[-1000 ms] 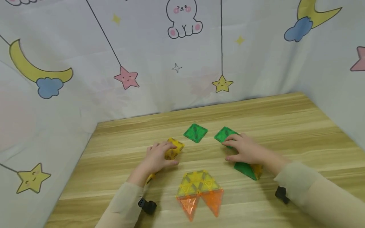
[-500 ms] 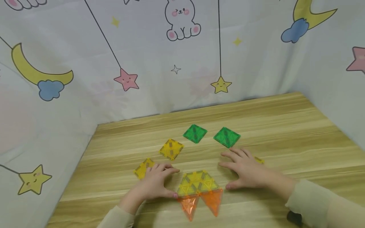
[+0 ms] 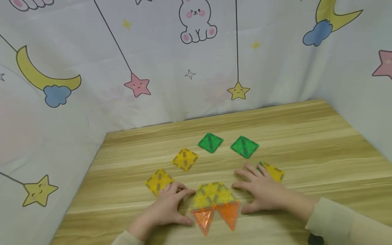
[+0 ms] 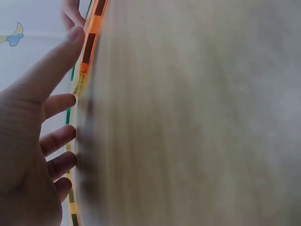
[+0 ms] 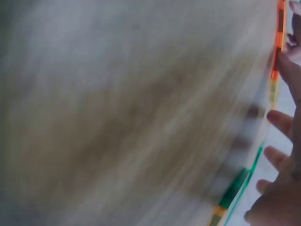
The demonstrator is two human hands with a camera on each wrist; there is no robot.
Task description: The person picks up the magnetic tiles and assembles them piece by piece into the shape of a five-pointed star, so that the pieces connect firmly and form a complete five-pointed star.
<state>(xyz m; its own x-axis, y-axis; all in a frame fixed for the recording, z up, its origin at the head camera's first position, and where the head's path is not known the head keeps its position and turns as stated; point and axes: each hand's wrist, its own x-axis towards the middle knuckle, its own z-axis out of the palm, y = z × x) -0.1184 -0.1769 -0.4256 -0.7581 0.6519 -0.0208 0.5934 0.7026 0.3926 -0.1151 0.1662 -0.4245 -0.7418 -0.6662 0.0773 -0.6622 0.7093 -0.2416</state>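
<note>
A trapezoid of yellow triangle magnetic tiles [image 3: 211, 194] lies flat on the wooden table, two orange triangle tiles [image 3: 228, 215] pointing down from its near edge. My left hand [image 3: 166, 206] is spread palm down at its left side, index fingertip close to the yellow edge and thumb near an orange tile [image 4: 87, 49]. Whether they touch is unclear. On the other side my right hand [image 3: 264, 192] spreads its fingers, thumb beside the right orange tile. It partly hides a green and yellow tile pair [image 3: 274, 172]. Neither hand holds anything.
Farther back lie two green diamonds [image 3: 210, 143] of paired tiles. To the left are a yellow square tile [image 3: 185, 159] and a second yellow square tile [image 3: 156, 180], partly behind my left fingers. A printed cloth [image 3: 171, 98] hangs behind the table [image 3: 294, 136].
My left hand has come back from the upper yellow square to the trapezoid's left side. My right hand has left the right green diamond and drawn nearer, beside the trapezoid.
</note>
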